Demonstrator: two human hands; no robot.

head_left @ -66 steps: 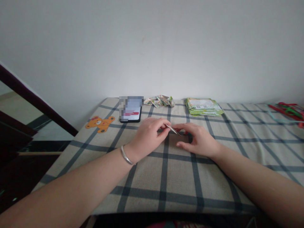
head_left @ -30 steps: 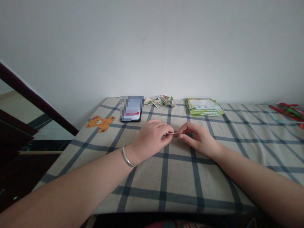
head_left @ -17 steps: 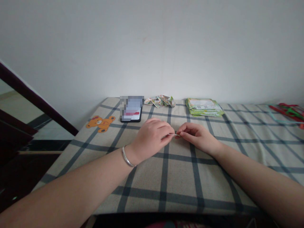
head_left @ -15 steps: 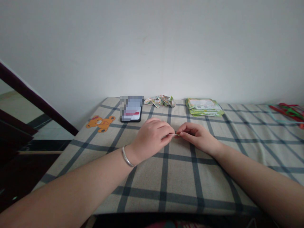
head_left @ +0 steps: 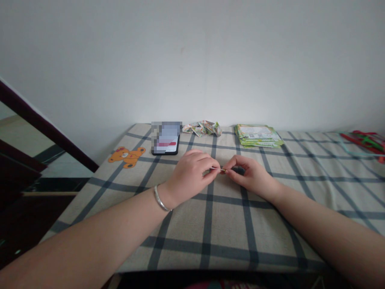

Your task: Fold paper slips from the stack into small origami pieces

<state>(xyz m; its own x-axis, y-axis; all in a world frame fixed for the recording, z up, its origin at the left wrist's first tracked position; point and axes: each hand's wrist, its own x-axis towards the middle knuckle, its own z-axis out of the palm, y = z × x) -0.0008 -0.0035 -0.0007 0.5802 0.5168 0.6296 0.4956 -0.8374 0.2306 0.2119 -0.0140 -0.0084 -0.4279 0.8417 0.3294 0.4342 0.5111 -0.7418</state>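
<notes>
A thin pale strip, seen almost edge-on, spans the small gap between my two hands above the checked cloth. My left hand pinches it between thumb and fingers, and a silver bangle circles that wrist. At its other end, which looks yellowish, the thumb and forefinger tips of my right hand are closed on it. Its kind is too small and hidden to make out. Just beyond my left hand lies a phone, its screen partly blurred out.
Against the wall lie a crumpled printed wrapper and a stack of green printed packets or cards. An orange bear picture is at the table's left. Red and green items sit at far right on the checked tablecloth.
My right thumb and forefinger have shifted slightly left along the strip, closer to my left fingers. The strip's yellowish end now shows. Everything else stays put.
</notes>
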